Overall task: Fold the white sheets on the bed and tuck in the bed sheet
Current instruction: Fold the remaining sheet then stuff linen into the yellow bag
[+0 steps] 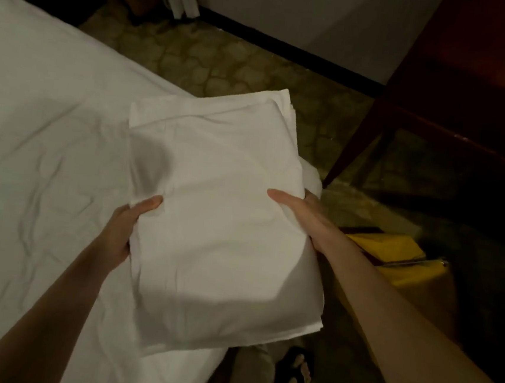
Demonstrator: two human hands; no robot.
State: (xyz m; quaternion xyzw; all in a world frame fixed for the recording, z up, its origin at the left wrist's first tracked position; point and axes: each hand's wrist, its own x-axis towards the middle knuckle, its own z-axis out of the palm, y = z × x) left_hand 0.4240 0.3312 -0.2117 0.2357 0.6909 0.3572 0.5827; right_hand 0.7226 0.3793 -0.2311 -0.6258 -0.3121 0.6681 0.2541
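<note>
Folded white sheets [212,206], thick rectangular stack, held over bed's near right edge, far end reaching past bed corner above floor. Left hand [124,228] grips stack's left side, thumb curled on top. Right hand [301,214] grips right side, thumb lying along top, fingers hidden underneath. Fitted bed sheet [41,127] below, white, wrinkled, covering bed. Patterned carpet [226,62] beyond bed corner. Dark wooden furniture leg [370,134] at right. Yellow object [398,261] on floor near right forearm. Sandalled foot [298,371] by bed's near edge.
</note>
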